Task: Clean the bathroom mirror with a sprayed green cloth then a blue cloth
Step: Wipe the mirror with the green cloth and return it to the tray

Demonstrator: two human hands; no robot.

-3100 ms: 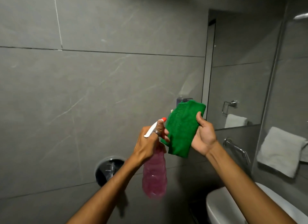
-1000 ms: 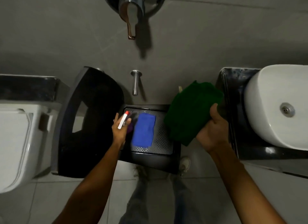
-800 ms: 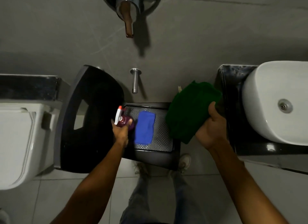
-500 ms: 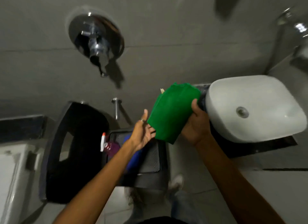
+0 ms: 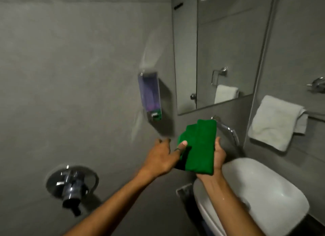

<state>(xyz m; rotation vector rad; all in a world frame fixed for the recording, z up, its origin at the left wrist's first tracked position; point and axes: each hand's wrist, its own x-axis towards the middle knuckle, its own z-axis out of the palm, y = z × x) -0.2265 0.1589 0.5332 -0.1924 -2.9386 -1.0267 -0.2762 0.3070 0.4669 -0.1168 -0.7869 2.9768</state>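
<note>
A folded green cloth (image 5: 199, 146) is held upright in front of me, just left of the basin. My right hand (image 5: 217, 156) grips its right edge from behind. My left hand (image 5: 163, 156) touches the cloth's left edge, thumb pressed on the front and the other fingers spread. The mirror (image 5: 221, 49) hangs on the wall above and to the right of the cloth. The spray bottle and the blue cloth are out of view.
A white basin (image 5: 260, 191) sits at lower right with a chrome tap (image 5: 228, 130) behind the cloth. A soap dispenser (image 5: 150, 97) is on the wall left of the mirror. A grey towel (image 5: 276, 123) hangs at right. A chrome wall valve (image 5: 70, 183) sticks out at lower left.
My left hand set the pink spray bottle down beside the blue cloth on the low stand and came up to the green cloth. The view swung up from the floor to the mirror.
</note>
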